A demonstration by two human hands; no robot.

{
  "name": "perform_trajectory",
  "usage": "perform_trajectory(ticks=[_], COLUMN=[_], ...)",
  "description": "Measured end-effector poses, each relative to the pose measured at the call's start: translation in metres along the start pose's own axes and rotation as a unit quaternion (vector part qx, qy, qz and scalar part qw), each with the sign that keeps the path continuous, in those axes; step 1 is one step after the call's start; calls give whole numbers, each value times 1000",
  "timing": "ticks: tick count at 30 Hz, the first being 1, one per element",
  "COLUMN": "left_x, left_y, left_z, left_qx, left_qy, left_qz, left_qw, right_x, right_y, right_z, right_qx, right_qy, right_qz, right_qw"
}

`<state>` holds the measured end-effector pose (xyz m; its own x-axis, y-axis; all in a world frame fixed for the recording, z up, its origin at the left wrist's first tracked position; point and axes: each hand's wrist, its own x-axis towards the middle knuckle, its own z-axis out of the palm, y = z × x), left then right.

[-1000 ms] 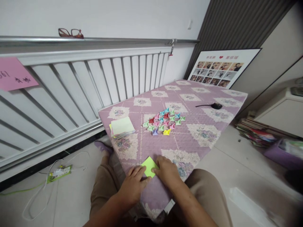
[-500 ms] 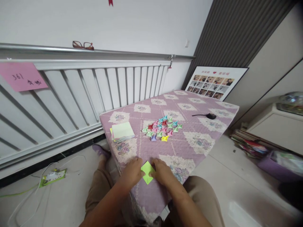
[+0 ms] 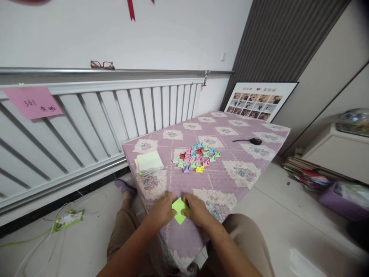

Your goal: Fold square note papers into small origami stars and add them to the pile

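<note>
A folded lime-green sheet of paper (image 3: 180, 216), diamond-shaped from here, is held between both hands above the near end of the table. My left hand (image 3: 163, 208) pinches its left corner, and my right hand (image 3: 197, 209) grips the right corner, thumbs lying on the paper. Beyond them, several small folded paper pieces (image 3: 193, 164) in pink, red, blue, green, purple and yellow stand grouped on the cloth. To the left sits a stack of square paper sheets (image 3: 150, 161), pale green on top.
A purple floral tablecloth (image 3: 184, 184) covers the table. A black object with a thin tail (image 3: 255, 141) lies at its far right. Along the left runs a white radiator (image 3: 135, 107) with a pink note (image 3: 34, 103). A power strip (image 3: 68, 220) lies on the floor.
The camera view has tilted slightly upward and shifted. Both hands keep the green paper in nearly the same place and hold.
</note>
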<state>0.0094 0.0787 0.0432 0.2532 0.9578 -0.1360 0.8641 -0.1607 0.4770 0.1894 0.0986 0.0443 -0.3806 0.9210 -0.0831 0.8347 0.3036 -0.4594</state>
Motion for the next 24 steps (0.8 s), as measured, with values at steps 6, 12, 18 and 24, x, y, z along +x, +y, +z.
perform_trajectory(ticks=[6,12,18,24], left_x=[3,2,-2,-2], left_y=[-5,-6,-5,2], left_z=[1,0,-4,-17], left_qx=[-25,-37,-34,2], left_qy=[-15,-13,-18,18], left_qz=[13,19,49,94], left_qw=[999,999,998,995], right_x=[2,5,0,-3], right_y=[1,2,1,-7], right_z=[0,-2,2,-10], right_qx=[3,12,29,15], right_qy=[-7,-15,-2,54], right_qz=[-5,-31,-60,-119], right_qw=[1000,999,998,991])
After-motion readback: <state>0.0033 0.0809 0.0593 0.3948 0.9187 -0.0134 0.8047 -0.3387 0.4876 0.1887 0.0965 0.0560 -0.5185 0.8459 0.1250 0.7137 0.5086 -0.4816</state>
